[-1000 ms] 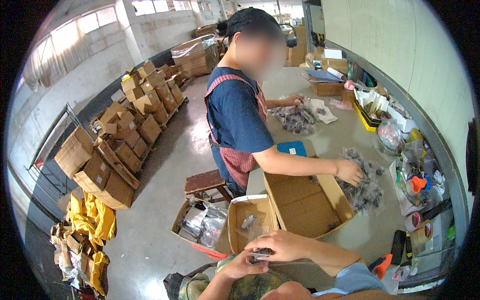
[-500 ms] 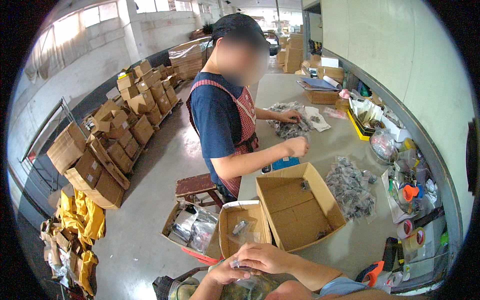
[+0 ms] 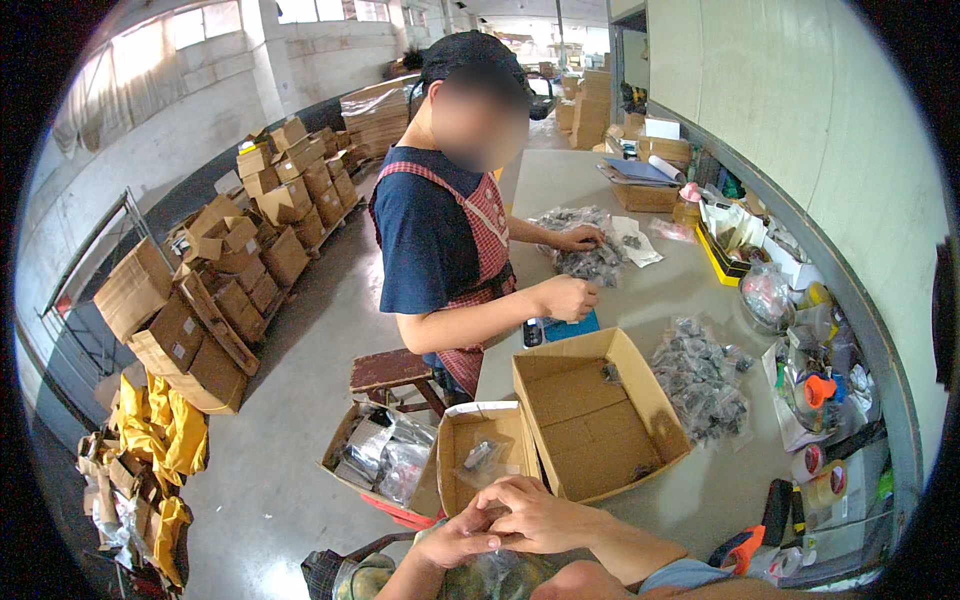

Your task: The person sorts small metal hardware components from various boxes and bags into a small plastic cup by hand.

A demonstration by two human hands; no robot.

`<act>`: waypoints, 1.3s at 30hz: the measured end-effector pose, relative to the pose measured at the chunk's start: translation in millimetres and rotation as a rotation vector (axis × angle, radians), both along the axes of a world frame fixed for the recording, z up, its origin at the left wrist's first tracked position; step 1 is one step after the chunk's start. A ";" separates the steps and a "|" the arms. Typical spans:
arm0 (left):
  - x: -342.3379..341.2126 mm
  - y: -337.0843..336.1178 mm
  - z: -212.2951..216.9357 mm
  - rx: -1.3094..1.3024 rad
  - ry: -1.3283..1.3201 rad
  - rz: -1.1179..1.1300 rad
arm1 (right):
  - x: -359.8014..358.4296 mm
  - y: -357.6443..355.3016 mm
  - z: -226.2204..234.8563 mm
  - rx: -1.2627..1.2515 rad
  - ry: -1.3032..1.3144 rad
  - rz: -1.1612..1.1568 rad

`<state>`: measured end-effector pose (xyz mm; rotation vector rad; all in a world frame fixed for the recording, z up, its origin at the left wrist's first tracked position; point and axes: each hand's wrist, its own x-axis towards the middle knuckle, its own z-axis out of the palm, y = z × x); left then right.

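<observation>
At the lower middle, my left hand (image 3: pixel 460 541) and my right hand (image 3: pixel 535 517) meet in front of my body, fingers closed and overlapping. A clear plastic bag (image 3: pixel 495 570) hangs below them, pinched between the two hands; its contents are hard to make out. Just beyond my hands stands a small open carton (image 3: pixel 455 440) with a few clear bags (image 3: pixel 484 455) in it. Beside it on the right is a larger open carton (image 3: pixel 580 430) with a couple of small dark pieces inside.
Across the table (image 3: pixel 640 310) a co-worker (image 3: pixel 430 240) in a checked apron handles bagged dark parts (image 3: pixel 590 262). A pile of small bags (image 3: pixel 700 385) lies right of the large carton. Tape rolls (image 3: pixel 828 482) line the right edge. A carton of packets (image 3: pixel 385 455) and a stool (image 3: pixel 390 370) stand left.
My right hand's fingers have curled in closer over my left hand, and the clear bag shows more below them. The co-worker's near hand has shifted left.
</observation>
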<state>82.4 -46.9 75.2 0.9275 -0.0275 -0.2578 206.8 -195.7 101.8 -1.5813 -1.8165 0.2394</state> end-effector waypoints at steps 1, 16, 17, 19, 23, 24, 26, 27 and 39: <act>0.1 -1.1 -1.0 0.038 -0.018 0.018 | 0.2 0.0 -1.4 -0.012 0.026 0.002; 7.6 -21.7 -8.3 0.903 -0.037 0.679 | -0.8 -14.3 -13.8 0.058 0.250 -0.403; 7.4 -22.0 -10.5 0.905 -0.048 0.686 | -2.3 -14.3 -13.3 0.062 0.272 -0.403; 6.3 -21.7 -14.3 0.910 -0.071 0.698 | -4.9 -15.2 -14.3 0.057 0.307 -0.401; 3.2 -22.8 -6.8 1.046 -0.119 0.727 | -5.4 -17.3 -19.5 0.028 0.260 -0.344; 3.2 -23.2 -5.8 1.083 -0.174 0.732 | -5.1 -17.5 -21.0 0.023 0.224 -0.318; 2.7 -22.7 -5.0 1.142 -0.236 0.749 | -7.1 -14.5 -26.3 0.053 0.107 -0.306; 1.2 -22.9 -6.9 1.161 -0.237 0.756 | -8.8 -12.8 -31.7 0.068 0.048 -0.300; -6.6 -24.4 -1.6 1.145 -0.268 0.740 | -31.6 -8.6 -26.0 0.056 0.349 -0.444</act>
